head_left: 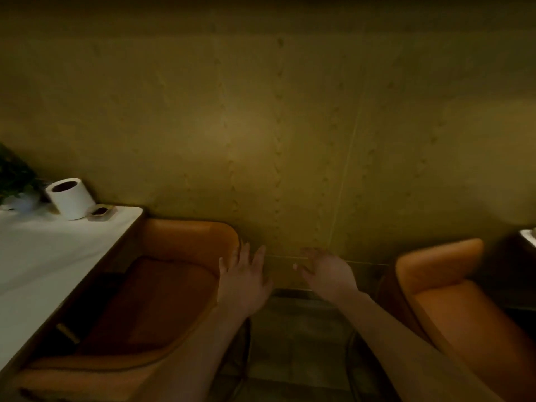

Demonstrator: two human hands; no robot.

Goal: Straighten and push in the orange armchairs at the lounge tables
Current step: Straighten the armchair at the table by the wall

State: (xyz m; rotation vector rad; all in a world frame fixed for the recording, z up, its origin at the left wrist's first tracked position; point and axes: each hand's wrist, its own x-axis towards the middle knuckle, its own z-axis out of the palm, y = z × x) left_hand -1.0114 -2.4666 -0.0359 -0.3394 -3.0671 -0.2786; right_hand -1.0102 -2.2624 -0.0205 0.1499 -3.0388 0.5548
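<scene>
Head view: the orange leather armchair (pixel 179 245) sits tucked beside the white worktop (pixel 43 256); left hand (pixel 243 282), fingers spread wide, seems to touch its back corner; right hand (pixel 327 277) hovers open, holding nothing; best to push flat-palmed, keeping the back parallel to the worktop edge.

Left: white-topped rectangular table (pixel 43 271), far end holding white paper roll (pixel 71 198), small dark tray (pixel 101 212), green potted plant (pixel 14 175), by yellow wall (pixel 290 111). Just right: orange leather armchair (pixel 185 242). Well apart, far right: second orange armchair (pixel 452 300).
</scene>
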